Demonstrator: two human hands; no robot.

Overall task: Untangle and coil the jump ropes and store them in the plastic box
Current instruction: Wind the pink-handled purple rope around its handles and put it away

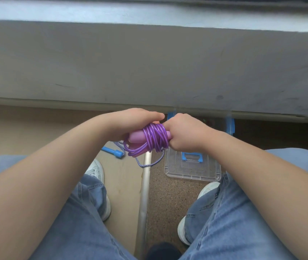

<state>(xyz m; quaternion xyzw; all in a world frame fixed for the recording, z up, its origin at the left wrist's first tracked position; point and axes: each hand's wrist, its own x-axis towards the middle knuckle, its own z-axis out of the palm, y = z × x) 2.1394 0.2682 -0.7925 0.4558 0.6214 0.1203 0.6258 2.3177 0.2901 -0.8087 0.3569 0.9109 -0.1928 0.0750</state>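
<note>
Head view: a coiled purple plastic jump rope (154, 138) with pink handles is gripped by both hands, left hand (136, 120) and right hand (185, 133), above the clear plastic box (192, 169).

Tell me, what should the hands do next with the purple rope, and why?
Probably lower the purple jump rope into the clear plastic box just below. It is already wound around its pink handles, and both the left hand and right hand grip it.
</note>
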